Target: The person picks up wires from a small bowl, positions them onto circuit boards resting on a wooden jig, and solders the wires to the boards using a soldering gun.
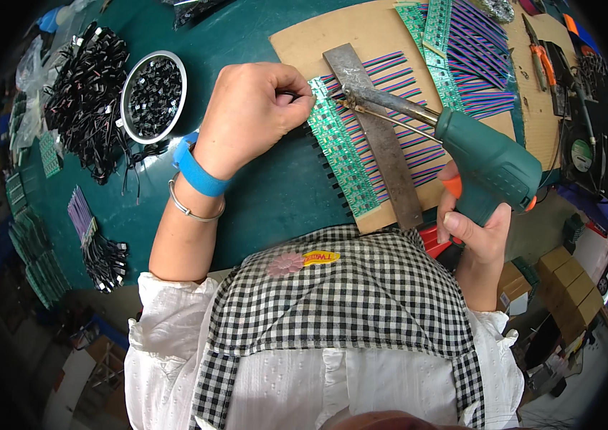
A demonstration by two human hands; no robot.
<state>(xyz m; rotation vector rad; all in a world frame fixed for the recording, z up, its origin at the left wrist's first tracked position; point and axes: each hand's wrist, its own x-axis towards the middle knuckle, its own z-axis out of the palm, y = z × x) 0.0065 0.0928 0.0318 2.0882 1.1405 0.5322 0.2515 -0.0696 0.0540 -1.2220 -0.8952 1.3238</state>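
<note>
While the right hand grips a green soldering gun, its tip near the far end of a green circuit-board strip, the left hand pinches a mostly hidden dark piece beside that end. The strip lies at the left edge of the cardboard; a metal bar crosses its coloured wires.

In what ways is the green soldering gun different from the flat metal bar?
The soldering gun is pistol-shaped with a green body; the metal bar is straight, flat and greyish-brown. The soldering gun is gripped in the right hand, while the metal bar lies across the coloured wires. Both show bare metal.
</note>
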